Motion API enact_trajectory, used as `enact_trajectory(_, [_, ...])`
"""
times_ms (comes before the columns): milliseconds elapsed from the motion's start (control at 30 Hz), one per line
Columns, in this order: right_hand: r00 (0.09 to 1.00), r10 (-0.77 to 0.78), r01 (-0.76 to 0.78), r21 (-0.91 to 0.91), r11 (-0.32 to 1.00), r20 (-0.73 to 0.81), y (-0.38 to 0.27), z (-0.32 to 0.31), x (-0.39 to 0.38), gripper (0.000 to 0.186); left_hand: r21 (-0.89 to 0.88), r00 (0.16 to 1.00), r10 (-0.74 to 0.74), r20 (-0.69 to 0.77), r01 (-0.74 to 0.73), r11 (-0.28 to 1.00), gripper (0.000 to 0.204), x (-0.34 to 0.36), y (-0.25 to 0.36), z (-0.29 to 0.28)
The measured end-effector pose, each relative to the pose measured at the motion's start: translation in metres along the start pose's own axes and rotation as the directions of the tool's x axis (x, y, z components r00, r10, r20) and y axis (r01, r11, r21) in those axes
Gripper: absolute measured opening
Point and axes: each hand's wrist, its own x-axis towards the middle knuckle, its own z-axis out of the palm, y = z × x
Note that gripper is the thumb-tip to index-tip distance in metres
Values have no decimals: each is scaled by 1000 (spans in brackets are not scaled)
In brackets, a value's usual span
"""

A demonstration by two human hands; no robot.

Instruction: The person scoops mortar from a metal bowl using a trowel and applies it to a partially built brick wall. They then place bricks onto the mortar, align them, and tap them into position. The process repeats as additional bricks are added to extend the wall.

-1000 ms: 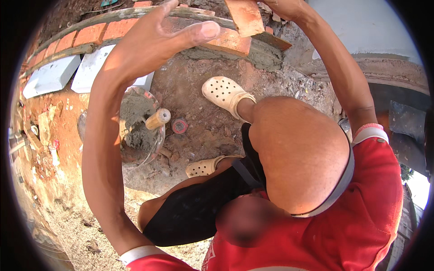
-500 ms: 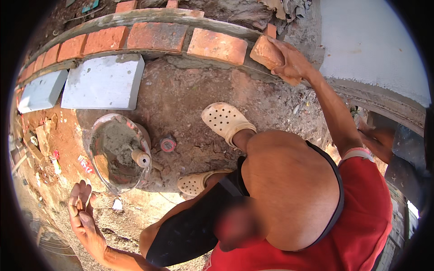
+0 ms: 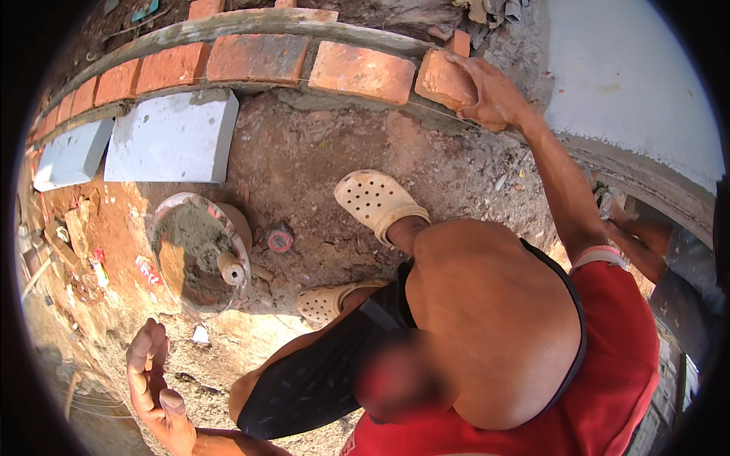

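At the right end of a curving row of bricks, my right hand (image 3: pixel 496 97) grips an orange brick (image 3: pixel 443 78) from its right side. That brick sits on the mortar bed, a small gap from the neighbouring brick (image 3: pixel 362 73). A thin string runs along the near edge of the row. My left hand (image 3: pixel 160 391) is held up at the lower left, fingers and thumb apart, with nothing in it. Beyond it stands a bucket (image 3: pixel 242 228) of grey mortar (image 3: pixel 186 235). A tool with a round wooden handle (image 3: pixel 230 269) rests in the bucket, its blade hidden.
Two pale blocks (image 3: pixel 171 140) (image 3: pixel 72 156) lie along the row. A small round red object (image 3: pixel 280 239) is on the dirt beside the bucket. A pale wall slab (image 3: pixel 631 83) stands at the right. Another person's arm (image 3: pixel 642 247) shows at the right edge.
My right hand has brought the brick down and slightly left, into line with the row. My left hand has moved slightly down and right, still empty.
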Motion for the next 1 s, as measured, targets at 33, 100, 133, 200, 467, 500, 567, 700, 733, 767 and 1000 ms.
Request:
enact_trajectory(33, [999, 24, -24, 27, 999, 28, 3, 7, -3, 108, 8, 1000, -4, 11, 4, 1000, 84, 0, 1, 2])
enact_trajectory(100, [1000, -28, 28, -37, 999, -14, 8, 23, -6, 110, 21, 999, -4, 34, 3, 1000, 83, 2, 3, 6])
enact_trajectory(133, [998, -56, 53, -72, 996, -40, 11, 29, -7, 110, 28, 999, -2, 44, 1, 1000, 82, 3, 4, 9])
enact_trajectory(200, [997, -71, 69, -84, 994, -14, 16, 36, -7, 111, 36, 999, -4, 51, 2, 999, 80, 6, 8, 13])
enact_trajectory(467, [995, 17, -2, -156, 988, 99, 12, 37, -2, 113, 5, 998, -50, 35, 49, 999, 85, 14, 16, 28])
enact_trajectory(500, [995, 22, -7, -150, 989, 100, 12, 37, -2, 114, 20, 998, -51, 35, 50, 999, 84, 15, 18, 28])
enact_trajectory(567, [996, 8, 6, -152, 988, 90, 12, 38, -2, 114, 55, 998, -47, 34, 45, 997, 81, 18, 21, 29])
enact_trajectory(700, [998, -31, 41, -171, 984, 61, 17, 45, -1, 115, 118, 995, -48, 92, 37, 992, 83, 27, 33, 28])
enact_trajectory(733, [998, -29, 38, -177, 984, 53, 19, 47, -1, 115, 112, 994, -38, 102, 26, 993, 83, 29, 36, 29])
enact_trajectory(767, [998, -35, 41, -166, 985, 42, 21, 48, 0, 115, 104, 994, -27, 110, 15, 994, 82, 31, 38, 31])
enact_trajectory(1000, [995, -93, 96, -105, 990, 33, 36, 55, 2, 102, 59, 987, -78, 142, 70, 996, 88, 47, 38, 45])
